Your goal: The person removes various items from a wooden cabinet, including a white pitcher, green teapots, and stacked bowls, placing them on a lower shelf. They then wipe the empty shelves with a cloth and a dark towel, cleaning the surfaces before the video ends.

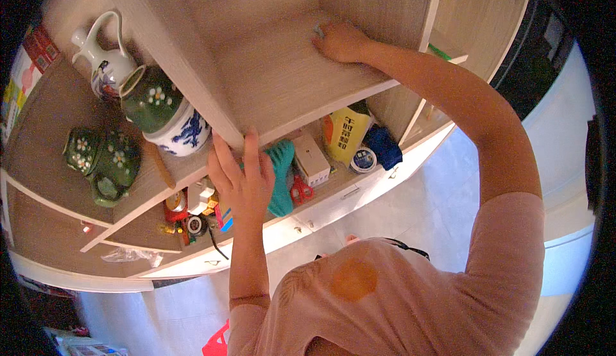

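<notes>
My right hand [345, 43] is closed and rests on the floor of a bare wooden shelf compartment [276, 77], near its back corner. A small grey-blue bit shows at its fingertips, too little to name. With fingers stretched out, my left hand [244, 175] touches the front edge of the upright divider [192, 77]. Left of the divider stand a green flowered jar [153, 99], a blue-and-white pot [186, 132] and a white painted pitcher [109, 67]. A teal cloth [281, 179] hangs over the lower shelf's edge, close to my left hand.
Green flowered pottery [115, 163] and a brown stick [160, 166] are at left. The lower shelf holds a white box [311, 160], red-handled scissors [300, 191], a yellow packet [346, 134], a round tin [363, 160] and dark blue fabric [385, 147]. White drawers [333, 205] lie below.
</notes>
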Available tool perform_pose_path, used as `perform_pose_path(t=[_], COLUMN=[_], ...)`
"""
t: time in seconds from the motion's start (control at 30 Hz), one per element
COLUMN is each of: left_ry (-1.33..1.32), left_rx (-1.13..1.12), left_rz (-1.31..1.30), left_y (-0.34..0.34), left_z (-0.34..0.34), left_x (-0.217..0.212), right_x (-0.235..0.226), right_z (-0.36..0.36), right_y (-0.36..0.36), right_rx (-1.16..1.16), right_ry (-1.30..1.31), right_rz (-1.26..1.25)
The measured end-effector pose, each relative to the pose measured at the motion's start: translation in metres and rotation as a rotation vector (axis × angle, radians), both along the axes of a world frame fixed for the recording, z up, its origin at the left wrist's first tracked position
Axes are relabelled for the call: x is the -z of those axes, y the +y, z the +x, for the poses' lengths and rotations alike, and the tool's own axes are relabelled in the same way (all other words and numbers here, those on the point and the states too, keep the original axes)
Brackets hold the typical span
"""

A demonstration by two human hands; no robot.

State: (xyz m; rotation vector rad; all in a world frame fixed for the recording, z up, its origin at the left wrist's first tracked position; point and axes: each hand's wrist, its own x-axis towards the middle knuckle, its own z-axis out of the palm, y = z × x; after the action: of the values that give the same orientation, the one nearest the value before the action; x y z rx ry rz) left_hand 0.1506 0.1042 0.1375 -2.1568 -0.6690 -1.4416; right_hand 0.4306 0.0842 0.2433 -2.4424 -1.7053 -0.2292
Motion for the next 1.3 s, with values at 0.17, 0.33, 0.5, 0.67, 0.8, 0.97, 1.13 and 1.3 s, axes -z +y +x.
perform_pose_path(t=[0.17, 0.33, 0.5, 0.67, 0.8, 0.97, 1.13, 1.3], left_ry=[-0.239, -0.157, -0.112, -0.154, -0.198, -0.062, -0.040, 0.007], left_rx=[0.381, 0.595, 0.661, 0.589, 0.556, 0.583, 0.617, 0.653], left_rz=[-0.281, -0.204, -0.289, -0.407, -0.473, -0.466, -0.489, -0.523], left_y=[-0.036, -0.057, -0.061, -0.064, -0.068, -0.077, -0.084, -0.099], left_z=[-0.018, -0.023, -0.041, -0.069, -0.085, -0.075, -0.063, -0.039], left_x=[-0.025, -0.021, -0.008, 0.014, 0.026, 0.023, 0.027, 0.019], right_x=[0.013, 0.017, 0.025, 0.029, 0.036, 0.028, 0.024, 0.031], right_z=[-0.089, -0.134, -0.054, -0.037, -0.108, -0.144, -0.080, -0.053], right_y=[-0.015, -0.051, -0.076, -0.089, -0.048, -0.039, -0.115, -0.196], right_rx=[-0.245, -0.763, -0.424, -0.056, -0.516, -0.677, -0.544, -0.402], right_ry=[0.012, 0.023, -0.075, -0.090, -0.187, -0.002, -0.059, 0.498], right_rz=[0.050, 0.305, 0.224, 0.307, 0.365, 0.337, 0.386, 0.624])
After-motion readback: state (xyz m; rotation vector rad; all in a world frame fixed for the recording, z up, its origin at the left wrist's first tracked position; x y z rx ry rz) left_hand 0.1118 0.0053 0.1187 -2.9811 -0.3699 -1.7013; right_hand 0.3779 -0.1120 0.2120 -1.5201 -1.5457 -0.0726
